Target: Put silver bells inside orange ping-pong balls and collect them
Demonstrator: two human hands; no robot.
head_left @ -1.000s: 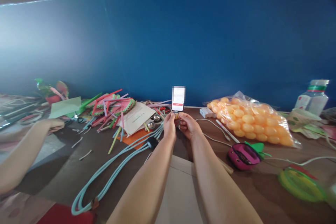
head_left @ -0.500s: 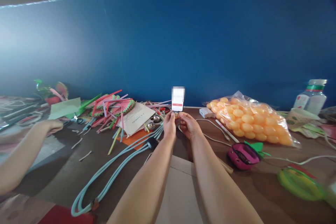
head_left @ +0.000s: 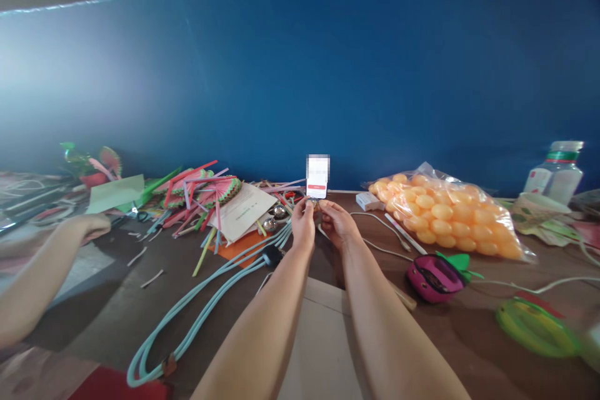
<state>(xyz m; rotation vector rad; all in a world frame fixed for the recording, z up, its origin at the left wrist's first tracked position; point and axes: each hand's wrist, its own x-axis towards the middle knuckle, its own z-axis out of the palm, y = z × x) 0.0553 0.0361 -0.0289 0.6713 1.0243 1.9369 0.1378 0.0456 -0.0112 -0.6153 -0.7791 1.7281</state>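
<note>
My left hand (head_left: 303, 225) is closed in a pinch around a small shiny piece (head_left: 314, 202), which the fingers mostly cover; its kind I cannot make out. From the other side, my right hand (head_left: 338, 224) pinches at the same piece with curled fingers. Just behind the fingertips stands a phone (head_left: 317, 178) with a lit white screen. Two silvery balls (head_left: 270, 224) lie left of my left hand. Light-blue cords (head_left: 210, 300) with a black clasp (head_left: 271, 255) run toward my left wrist.
At the far left a co-worker's arm (head_left: 47, 275) rests over the table. Coloured straws (head_left: 201, 197) and a paper sheet (head_left: 242, 209) lie left. Right are a bag of orange balls (head_left: 440, 212), a magenta pouch (head_left: 434, 278), a pen (head_left: 405, 234) and a bottle (head_left: 555, 175). A blue wall (head_left: 300, 75) stands behind.
My hands stay almost in place, with only a slight shift of the fingers around the small shiny piece. The co-worker's hand has moved slightly left.
</note>
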